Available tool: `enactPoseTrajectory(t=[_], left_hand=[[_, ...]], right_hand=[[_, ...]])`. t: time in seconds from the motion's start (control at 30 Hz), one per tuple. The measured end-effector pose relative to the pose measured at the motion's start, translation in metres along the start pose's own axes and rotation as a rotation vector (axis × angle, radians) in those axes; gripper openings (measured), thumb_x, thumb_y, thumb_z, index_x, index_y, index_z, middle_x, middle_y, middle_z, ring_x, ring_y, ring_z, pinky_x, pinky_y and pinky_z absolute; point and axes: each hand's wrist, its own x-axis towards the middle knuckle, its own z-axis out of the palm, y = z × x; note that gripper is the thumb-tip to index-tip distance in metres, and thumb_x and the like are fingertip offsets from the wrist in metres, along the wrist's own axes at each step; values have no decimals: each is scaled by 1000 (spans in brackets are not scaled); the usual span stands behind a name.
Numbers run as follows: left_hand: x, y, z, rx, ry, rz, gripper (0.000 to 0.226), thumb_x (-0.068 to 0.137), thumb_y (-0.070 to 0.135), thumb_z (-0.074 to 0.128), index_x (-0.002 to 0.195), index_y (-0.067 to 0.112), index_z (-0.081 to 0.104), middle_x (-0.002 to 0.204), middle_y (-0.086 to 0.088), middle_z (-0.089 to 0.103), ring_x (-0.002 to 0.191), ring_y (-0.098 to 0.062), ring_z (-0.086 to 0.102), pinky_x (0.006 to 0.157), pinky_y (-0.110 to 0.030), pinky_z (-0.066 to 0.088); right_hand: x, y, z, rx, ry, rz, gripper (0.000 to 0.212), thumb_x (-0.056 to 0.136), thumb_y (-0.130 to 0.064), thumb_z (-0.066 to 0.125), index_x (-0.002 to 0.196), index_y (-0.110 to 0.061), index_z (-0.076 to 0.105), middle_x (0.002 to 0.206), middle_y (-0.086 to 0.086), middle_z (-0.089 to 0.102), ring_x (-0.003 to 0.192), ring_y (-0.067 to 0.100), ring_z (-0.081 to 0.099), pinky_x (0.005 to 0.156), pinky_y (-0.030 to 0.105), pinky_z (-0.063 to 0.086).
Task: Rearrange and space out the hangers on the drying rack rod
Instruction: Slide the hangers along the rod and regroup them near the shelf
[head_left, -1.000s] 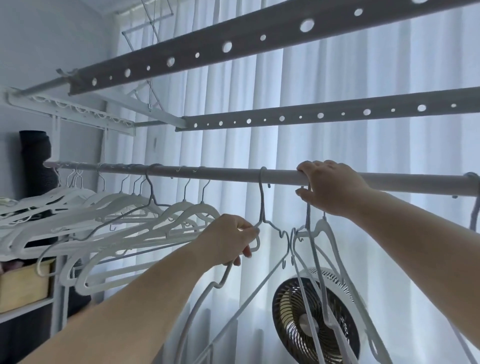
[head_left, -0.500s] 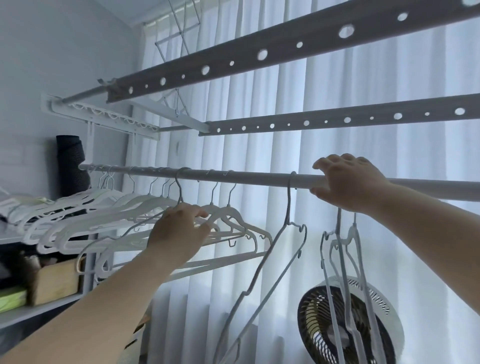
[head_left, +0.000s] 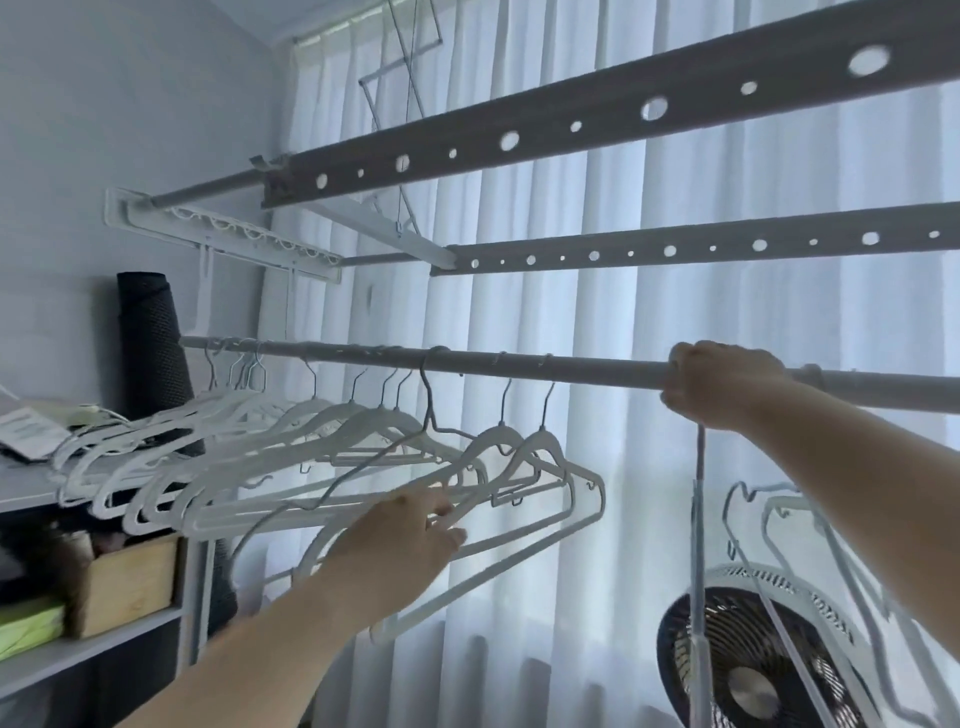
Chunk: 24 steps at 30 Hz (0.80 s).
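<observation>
1. Right grip (head_left: 727, 387) clenches the rod (head_left: 571, 366), hiding the hooks of the thin hangers (head_left: 698, 519) below it.
2. Left grip (head_left: 410, 535), fingers relaxed, touches the white hangers (head_left: 363, 441) bunched along the rod's left part.
3. Fan (head_left: 753, 670) is cut off by the bottom edge.

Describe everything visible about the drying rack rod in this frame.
The rod is a pale grey round tube, metal by its look, running across the view from near the left wall to the right edge, below two perforated bars. White hangers hook over its left half, crowded toward the wall, the last two set slightly apart. The right hand grips it from above further right; the stretch between is bare.
</observation>
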Motion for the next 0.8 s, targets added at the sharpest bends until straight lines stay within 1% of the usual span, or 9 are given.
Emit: enactPoseTrajectory(t=[0.1, 0.17, 0.27, 0.33, 0.43, 0.5, 0.57, 0.7, 0.8], left_hand=[[3, -14, 6, -109, -49, 26, 22, 93, 23, 39, 100, 16, 58, 62, 8, 60, 38, -10, 48, 50, -22, 40], [5, -20, 6, -130, -65, 37, 25, 94, 22, 36, 99, 13, 58, 57, 7, 59, 30, -7, 42, 47, -22, 39], [5, -23, 0, -130, -92, 74, 27, 95, 22, 34, 99, 10, 58, 55, 7, 57, 24, -4, 38, 41, -18, 37], [7, -24, -5, -79, -89, 110, 27, 96, 24, 33, 95, 16, 58, 55, 8, 57, 25, 0, 42, 43, -15, 38], [10, -25, -9, -69, -84, 151, 27, 95, 25, 33, 85, 26, 57, 54, 9, 56, 35, -1, 43, 56, -24, 42], [12, -26, -9, -79, -90, 163, 33, 95, 24, 33, 68, 26, 52, 51, 8, 54, 40, -4, 42, 60, -26, 44], [15, -23, -8, -93, -87, 168, 40, 95, 24, 34, 56, 25, 43, 48, 8, 51, 40, -5, 42, 58, -26, 41], [23, -12, -4, -107, -98, 224, 38, 96, 23, 32, 60, 25, 40, 58, 6, 53, 49, -8, 44, 53, -26, 36], [31, 1, 4, -45, -88, 247, 36, 97, 23, 31, 62, 22, 39, 67, 2, 56, 61, -16, 46, 63, -28, 35]], right_hand=[[-3, -1, 6, -24, 11, 37, 33, 94, -23, 37, 124, -13, 44, 123, 7, 52, 114, 27, 51, 88, 33, 36], [-7, -3, 8, -43, 34, 47, 33, 94, -24, 38, 125, -12, 43, 125, 9, 51, 116, 28, 49, 94, 35, 35], [-12, -5, 8, -59, 62, 71, 34, 94, -24, 41, 125, -11, 44, 124, 11, 52, 116, 29, 48, 96, 37, 34], [-16, -6, 8, -63, 67, 88, 34, 94, -23, 41, 125, -10, 44, 123, 12, 52, 116, 30, 47, 96, 38, 33], [-21, -8, 7, -63, 69, 125, 36, 93, -22, 43, 127, -10, 43, 124, 13, 52, 116, 30, 46, 98, 38, 32], [-23, -11, 6, -76, 66, 138, 37, 93, -22, 43, 128, -10, 42, 124, 13, 52, 117, 30, 46, 99, 38, 32], [-25, -13, 5, -92, 54, 142, 38, 93, -22, 43, 129, -10, 41, 125, 13, 51, 118, 30, 45, 99, 38, 32], [-25, -16, 2, -94, 18, 141, 38, 95, -25, 41, 130, -12, 38, 130, 10, 49, 122, 28, 42, 99, 37, 31], [-21, -12, 2, -99, 2, 93, 37, 94, -26, 41, 128, -12, 40, 127, 11, 50, 120, 28, 44, 99, 37, 32]])
